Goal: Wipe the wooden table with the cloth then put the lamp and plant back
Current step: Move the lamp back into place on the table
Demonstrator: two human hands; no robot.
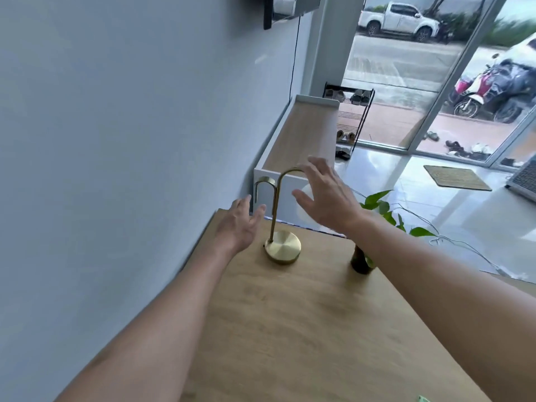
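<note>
A: Lamp [282,245] stands upright on the worktop [304,314], far end, near the wall. Round brass base flat on the wood. Stem rises straight up, then arches over toward your right.

B: Hands?

A: Both released, fingers spread, nothing gripped. Your left hand [240,224] sits just left of the stem, low, fingertips near it but apart as far as I can judge. Your right hand [327,195] is higher, right of the arch, palm facing the white shade [304,195] behind it. Whether it touches the shade, I cannot tell.

B: So the lamp lies between them.

A: Yes, straight ahead of you, long axis vertical. Your left is the nearer one to the stem; your right is nearer the top.

B: Plant?

A: Plant [362,261] in a dark bottle stands on the worktop under your right forearm, leaves trailing off the far right edge. Well apart from the lamp base.

B: Cloth?

A: Possibly a green scrap at the bottom edge; too little shows to say.

B: Stage?

A: Both things look set back, so near the end. Mind your right forearm over that bottle if you draw back.
</note>
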